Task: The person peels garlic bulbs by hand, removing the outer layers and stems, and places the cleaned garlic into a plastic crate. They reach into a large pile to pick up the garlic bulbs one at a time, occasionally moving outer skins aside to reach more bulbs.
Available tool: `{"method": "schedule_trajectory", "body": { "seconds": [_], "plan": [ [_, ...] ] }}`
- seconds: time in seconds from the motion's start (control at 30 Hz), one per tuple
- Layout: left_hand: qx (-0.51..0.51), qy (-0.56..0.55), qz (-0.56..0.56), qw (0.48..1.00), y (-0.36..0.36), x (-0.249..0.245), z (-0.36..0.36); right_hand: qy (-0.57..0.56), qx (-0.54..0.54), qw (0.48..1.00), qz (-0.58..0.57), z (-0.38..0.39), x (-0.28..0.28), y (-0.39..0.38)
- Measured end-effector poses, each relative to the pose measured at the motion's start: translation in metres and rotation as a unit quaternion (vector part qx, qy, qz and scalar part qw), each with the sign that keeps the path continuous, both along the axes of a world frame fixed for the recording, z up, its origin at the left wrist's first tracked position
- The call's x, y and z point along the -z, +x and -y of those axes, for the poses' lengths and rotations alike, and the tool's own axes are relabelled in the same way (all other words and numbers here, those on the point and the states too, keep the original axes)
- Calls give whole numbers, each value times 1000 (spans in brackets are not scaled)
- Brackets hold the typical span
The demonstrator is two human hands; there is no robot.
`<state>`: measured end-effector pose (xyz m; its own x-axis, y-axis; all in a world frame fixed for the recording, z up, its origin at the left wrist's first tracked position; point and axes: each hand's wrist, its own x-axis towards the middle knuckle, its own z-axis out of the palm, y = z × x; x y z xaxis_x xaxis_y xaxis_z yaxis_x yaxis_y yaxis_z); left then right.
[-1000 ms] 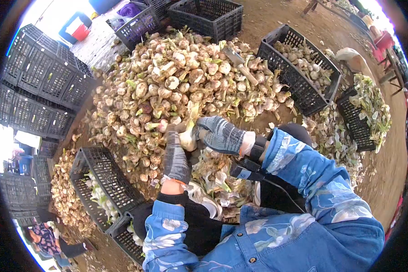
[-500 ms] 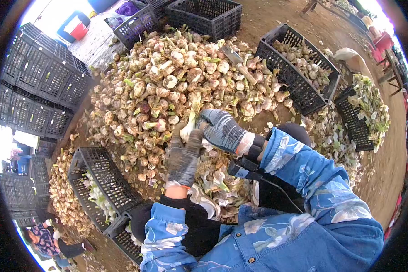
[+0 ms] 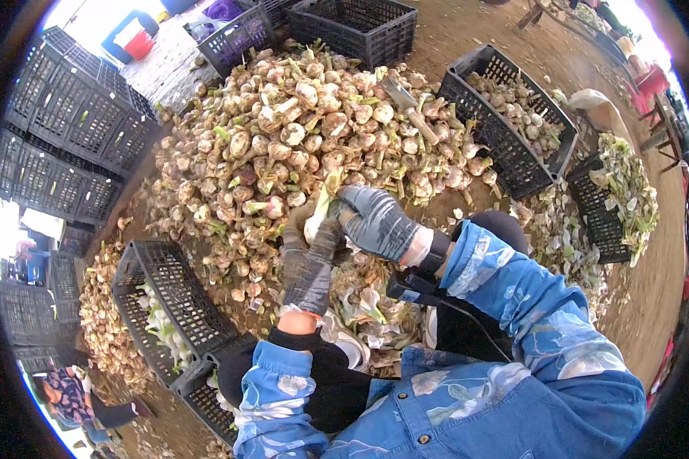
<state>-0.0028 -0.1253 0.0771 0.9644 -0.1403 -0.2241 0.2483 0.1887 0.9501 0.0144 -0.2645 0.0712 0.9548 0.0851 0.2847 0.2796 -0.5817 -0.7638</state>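
My left hand (image 3: 311,264), in a dirty grey work glove, is closed around a garlic bulb (image 3: 314,223) whose pale green stalk points up and away. Beside it my right hand (image 3: 379,220), in a striped grey glove, has its fingers curled in against the same bulb at the base of the stalk. The right fingertips are partly hidden. Just beyond both hands rises a large heap of unpeeled garlic (image 3: 283,138). A broad-bladed knife (image 3: 421,125) with a wooden handle lies on the heap's right side.
A black crate (image 3: 184,294) with whitish peeled garlic stands at left. Another crate (image 3: 505,157) at right holds garlic bulbs. Peeled skins (image 3: 367,298) lie between my feet. Stacked crates (image 3: 84,115) rise at far left; a person (image 3: 73,394) sits at lower left.
Both hands stay together on the garlic bulb, with only a slight shift of the fingers and stalk. The whole view has moved a little.
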Motion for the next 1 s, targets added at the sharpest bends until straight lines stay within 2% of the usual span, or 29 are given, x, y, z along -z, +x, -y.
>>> {"method": "schedule_trajectory", "body": {
  "seconds": [0.07,0.1,0.2,0.27,0.33,0.37,0.4,0.43,0.47,0.53,0.6,0.67,0.77,0.8,0.87,0.9,0.93,0.97,1.0],
  "plan": [
    [29,-128,-130,983,4,-2,-8,197,-6,970,-139,-1,-9,-2],
    [27,-130,-128,983,6,-1,-11,158,-40,979,-126,4,-4,0],
    [34,-289,-238,927,5,4,-17,188,-89,965,-159,9,-10,-2],
    [16,-292,-255,922,4,-6,-12,217,-84,952,-199,8,-13,-1],
    [30,-103,-149,983,3,-7,-11,204,-73,947,-236,8,-4,4],
    [31,-103,-148,983,3,-9,-9,58,-60,987,-139,8,-2,6],
    [-6,49,-71,996,2,-11,-7,58,-61,987,-140,8,-1,5],
    [-43,198,7,979,0,-12,-6,57,-57,990,-112,8,-4,4],
    [-44,197,6,979,1,-6,-8,57,-54,993,-83,7,-6,4],
    [-76,320,181,927,5,11,-12,66,-44,992,-93,9,-7,5],
    [-74,339,196,917,5,14,-12,16,-21,996,-88,9,-11,5],
    [-95,417,322,845,5,11,-12,45,-13,995,-92,7,-11,5],
    [-91,410,348,838,5,9,-12,6,-6,998,-63,4,-3,7],
    [-91,410,348,839,4,10,-11,43,12,997,-66,2,4,7],
    [-46,349,287,891,3,5,-10,79,30,994,-69,2,-1,4],
    [-5,209,47,977,-1,0,-8,214,-2,963,-164,6,-7,1],
    [-7,209,47,977,-1,-5,-9,341,-35,904,-254,7,-12,0],
    [5,27,-52,998,-1,-8,-9,335,-35,899,-281,7,-13,1],
    [17,-155,-148,977,0,-10,-10,335,-37,899,-281,10,-1,6]
  ]
}}
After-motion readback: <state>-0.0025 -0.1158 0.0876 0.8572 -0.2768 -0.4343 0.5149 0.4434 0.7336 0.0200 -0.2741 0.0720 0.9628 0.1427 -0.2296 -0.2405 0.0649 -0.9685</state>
